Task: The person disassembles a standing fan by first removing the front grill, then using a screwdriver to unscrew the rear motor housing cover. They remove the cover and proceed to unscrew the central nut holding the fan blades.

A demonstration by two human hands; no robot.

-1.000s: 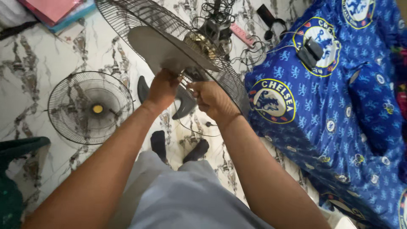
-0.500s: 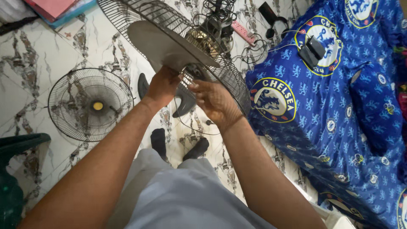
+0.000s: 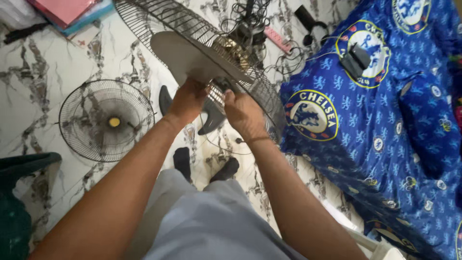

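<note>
A stand fan with its front cover off stands before me. Its grey blade (image 3: 190, 55) lies in front of the dark wire rear guard (image 3: 163, 19). My left hand (image 3: 187, 98) grips the lower edge of the blade near the hub. My right hand (image 3: 243, 113) is closed at the hub just right of it, fingers curled on the centre piece; what they pinch is hidden. Another grey blade (image 3: 211, 118) hangs below the hands. The removed front grille (image 3: 107, 120), round with a yellow centre, lies flat on the marble floor at the left.
A bed with a blue patterned sheet (image 3: 385, 125) fills the right side, a dark small device (image 3: 353, 58) on it. Tangled cables and a pink power strip (image 3: 279, 38) lie behind the fan. Pink and blue folders (image 3: 67, 12) sit top left. A green chair (image 3: 19, 192) is bottom left.
My right hand has moved up and in from open fingers to a closed hold on the hub. My left hand stays on the blade. The view has shifted slightly.
</note>
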